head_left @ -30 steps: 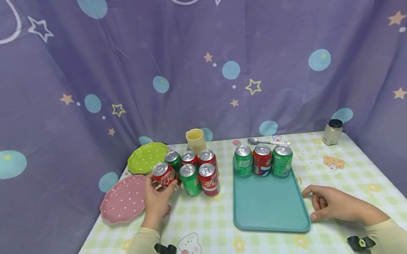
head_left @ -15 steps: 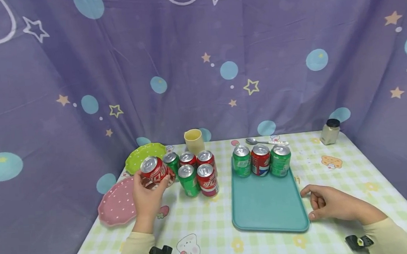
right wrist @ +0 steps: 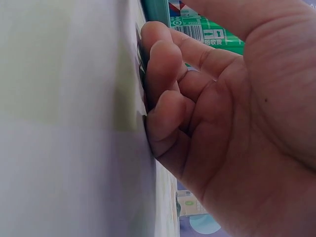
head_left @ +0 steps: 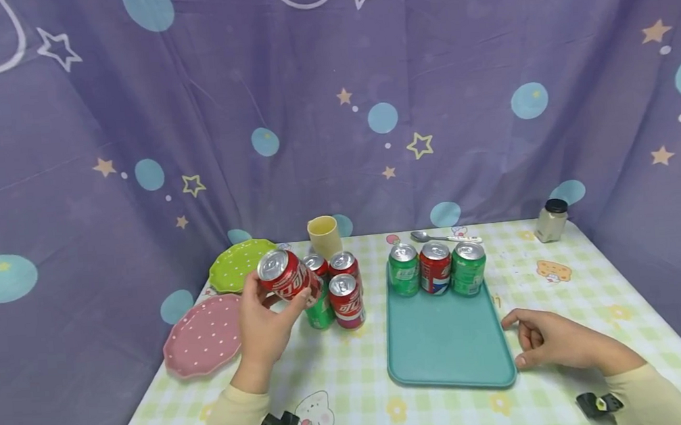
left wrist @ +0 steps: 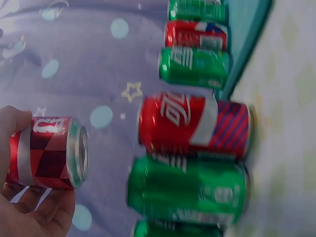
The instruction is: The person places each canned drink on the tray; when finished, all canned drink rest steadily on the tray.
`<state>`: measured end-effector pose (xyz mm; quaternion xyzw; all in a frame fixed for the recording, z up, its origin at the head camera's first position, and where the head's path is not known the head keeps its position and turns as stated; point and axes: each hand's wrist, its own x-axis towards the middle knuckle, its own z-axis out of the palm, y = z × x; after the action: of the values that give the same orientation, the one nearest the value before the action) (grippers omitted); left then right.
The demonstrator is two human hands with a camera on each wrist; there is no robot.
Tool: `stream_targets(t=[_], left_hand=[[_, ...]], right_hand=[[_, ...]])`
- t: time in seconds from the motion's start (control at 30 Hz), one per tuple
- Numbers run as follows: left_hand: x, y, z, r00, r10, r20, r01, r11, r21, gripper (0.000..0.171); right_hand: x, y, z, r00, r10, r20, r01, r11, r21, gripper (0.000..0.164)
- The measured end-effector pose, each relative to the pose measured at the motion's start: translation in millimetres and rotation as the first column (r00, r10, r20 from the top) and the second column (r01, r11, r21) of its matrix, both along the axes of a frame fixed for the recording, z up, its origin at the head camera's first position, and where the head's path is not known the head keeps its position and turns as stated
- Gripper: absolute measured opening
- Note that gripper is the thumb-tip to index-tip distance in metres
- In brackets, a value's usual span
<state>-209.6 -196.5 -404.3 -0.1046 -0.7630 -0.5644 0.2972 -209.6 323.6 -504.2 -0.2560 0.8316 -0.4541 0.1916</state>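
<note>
My left hand (head_left: 266, 339) grips a red soda can (head_left: 288, 278), raised and slightly tilted at the left of the table. In the left wrist view the can's bare bottom end shows, higher than the tops of the standing cans. Under and behind it stands a cluster: a red can (head_left: 347, 301) in front, a green can (head_left: 320, 312) partly covered by the held one, and more red cans (head_left: 344, 263) behind. My right hand (head_left: 563, 345) rests on the cloth with fingers loosely bent, thumb and index at the right edge of a teal tray (head_left: 451, 346). It holds nothing.
Along the tray's far end stand a green can (head_left: 404, 270), a red-and-blue can (head_left: 436, 268) and another green can (head_left: 468, 269). A pink plate (head_left: 203, 337) and a green plate (head_left: 237, 266) lie left. Behind are a yellow cup (head_left: 324, 236), a spoon (head_left: 446, 237) and a jar (head_left: 551, 222).
My left hand first drew the red can left and up out of the cluster, then brought it back rightward and higher, over the green cans. The right hand stays by the tray.
</note>
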Motion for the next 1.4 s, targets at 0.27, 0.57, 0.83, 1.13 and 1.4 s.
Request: stream_targets(t=[0.27,0.57,0.83,1.13,1.4], left_hand=[[0.0,30,6.7,0.993,-0.109,-0.035,0.106,0.992,-0.074,0.068],[-0.3,71,2.2,0.973,-0.229,0.017,0.230,0.970,-0.076,0.069],[-7.8,106,-10.0,0.955,-0.292,0.056,0.296,0.953,-0.072,0.066],[-16.2,141,-23.1,0.939,-0.315,0.140,0.335,0.931,-0.146,0.064],[-30.5,175,-44.5,0.900,-0.347,0.264,0.394,0.906,-0.153,0.067]], right_hand=[[0.1,0,1.1,1.000,0.007,-0.007,-0.007,1.000,0.010,0.061],[1.2,0,1.8,1.000,-0.008,0.006,0.008,1.000,0.018,0.061],[1.6,-2,3.3,0.999,-0.019,0.031,0.019,1.000,0.004,0.060],[0.2,-2,1.9,1.000,-0.008,0.000,0.008,1.000,0.017,0.059],[1.2,-1,2.5,1.000,-0.002,-0.023,0.002,1.000,0.021,0.059]])
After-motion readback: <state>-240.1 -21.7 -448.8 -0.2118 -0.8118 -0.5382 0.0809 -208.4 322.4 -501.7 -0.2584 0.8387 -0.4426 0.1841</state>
